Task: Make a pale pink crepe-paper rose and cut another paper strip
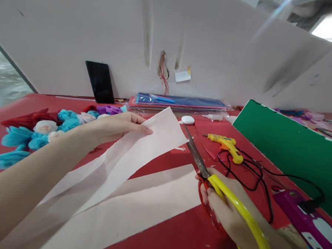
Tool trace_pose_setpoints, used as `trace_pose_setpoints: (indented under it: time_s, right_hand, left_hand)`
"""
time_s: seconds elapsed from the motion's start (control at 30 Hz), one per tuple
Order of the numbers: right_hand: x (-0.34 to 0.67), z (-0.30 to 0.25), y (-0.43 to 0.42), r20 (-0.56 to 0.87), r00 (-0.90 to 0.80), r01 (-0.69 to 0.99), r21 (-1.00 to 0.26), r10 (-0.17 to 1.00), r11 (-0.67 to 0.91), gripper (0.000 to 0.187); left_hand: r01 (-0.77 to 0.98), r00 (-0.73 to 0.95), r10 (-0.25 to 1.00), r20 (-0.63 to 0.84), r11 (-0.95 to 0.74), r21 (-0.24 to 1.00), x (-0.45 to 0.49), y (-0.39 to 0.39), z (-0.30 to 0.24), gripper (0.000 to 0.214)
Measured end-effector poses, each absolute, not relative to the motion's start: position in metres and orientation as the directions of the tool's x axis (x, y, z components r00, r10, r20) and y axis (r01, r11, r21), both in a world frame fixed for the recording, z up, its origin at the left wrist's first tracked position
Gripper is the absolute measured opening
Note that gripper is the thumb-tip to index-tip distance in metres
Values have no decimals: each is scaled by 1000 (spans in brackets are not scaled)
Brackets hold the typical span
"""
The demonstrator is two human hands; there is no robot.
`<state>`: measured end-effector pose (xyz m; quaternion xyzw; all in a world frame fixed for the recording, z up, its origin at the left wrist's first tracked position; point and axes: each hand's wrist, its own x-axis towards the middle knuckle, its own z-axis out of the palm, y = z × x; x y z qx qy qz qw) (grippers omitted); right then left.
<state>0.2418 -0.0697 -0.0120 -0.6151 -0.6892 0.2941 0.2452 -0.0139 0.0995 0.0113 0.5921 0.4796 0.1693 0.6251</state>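
Observation:
My left hand [127, 124] pinches the upper part of a long pale pink paper sheet [161, 133], thumb on top, and holds it raised off the table. In my right hand [223, 205] is a pair of scissors [199, 161] with one yellow handle and one red handle. Their blades point up and away, with the tips beside the sheet's right corner. Whether the blades touch the paper I cannot tell. A second pale strip [162, 198] lies flat on the red table [160, 241], partly under the raised sheet.
Blue, white, red and purple fabric flowers [45, 127] lie at left. A black phone [100, 82] leans on the white wall. At right are a yellow glue gun [226, 144] with black cable, a purple power strip [303, 217] and a green board [289, 153]. A white oval object [187, 120] sits behind the scissors.

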Motion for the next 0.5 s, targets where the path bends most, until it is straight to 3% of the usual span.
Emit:
trace_pose_setpoints:
  time_s: [0.23,0.5]
  right_hand:
    - [244,-20,-69,-78,-81,701,-713,994,2,21]
    - [239,-12,-68,-35,-87,717,-696,996,38,32]
  left_hand:
    - [346,460,795,-395,249,905,-11,99,13,14]
    - [329,469,789,-397,261,908,-10,95,14,8]
